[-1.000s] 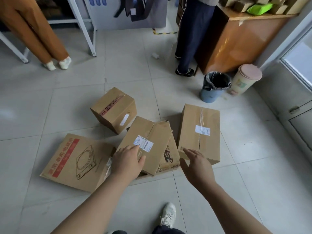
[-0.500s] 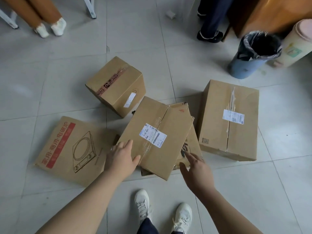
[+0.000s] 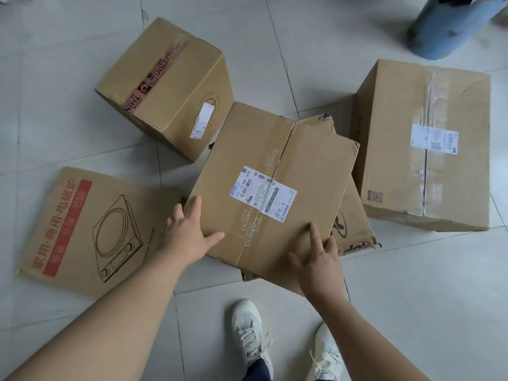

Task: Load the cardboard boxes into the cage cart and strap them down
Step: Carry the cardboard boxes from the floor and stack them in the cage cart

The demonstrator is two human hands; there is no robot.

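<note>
On the tiled floor (image 3: pixel 412 284), the CHANDO-taped box (image 3: pixel 275 160) lies askew on a flatter carton (image 3: pixel 354 218); no cage cart is in view. The left hand (image 3: pixel 189 235) is spread against its near-left edge and the right hand (image 3: pixel 319 262) lies flat on the near-right corner, neither gripping. A sound lift probably means hooking fingers under opposite edges, since the box may slide.

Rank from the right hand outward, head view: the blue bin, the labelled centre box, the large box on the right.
1. labelled centre box, touched by the right hand.
2. large box, to the hand's right.
3. blue bin, far top right.
</note>
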